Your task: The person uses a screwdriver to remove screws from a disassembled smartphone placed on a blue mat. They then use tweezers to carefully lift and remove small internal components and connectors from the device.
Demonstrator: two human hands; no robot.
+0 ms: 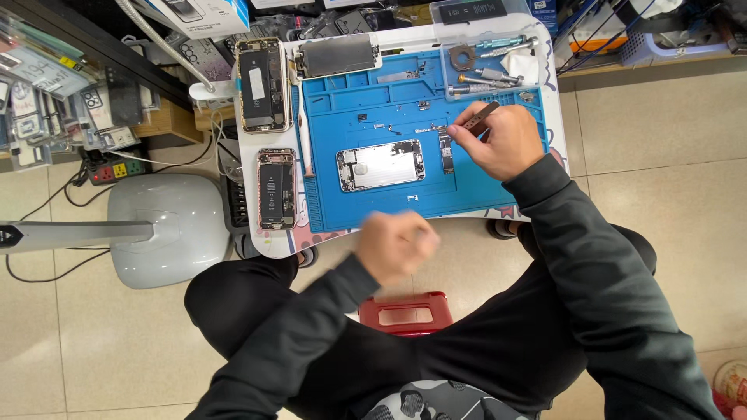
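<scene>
An opened phone body [381, 165] lies in the middle of a blue work mat [482, 194] on a small white table. My right hand [502, 140] rests on the mat right of it, pinching dark tweezers [480, 119] whose tip is near a small narrow circuit board [446, 150]. My left hand [395, 246] is blurred, below the table's front edge, fingers curled in a loose fist; nothing is visible in it. Tiny screws and metal parts lie scattered on the mat above the phone.
Two opened phones with batteries [262, 84] [276, 189] lie on the table's left side, a detached screen [337, 56] at the top. A clear tray [490, 66] holds tools. A grey lamp base [167, 225] stands left, a red stool [406, 313] below.
</scene>
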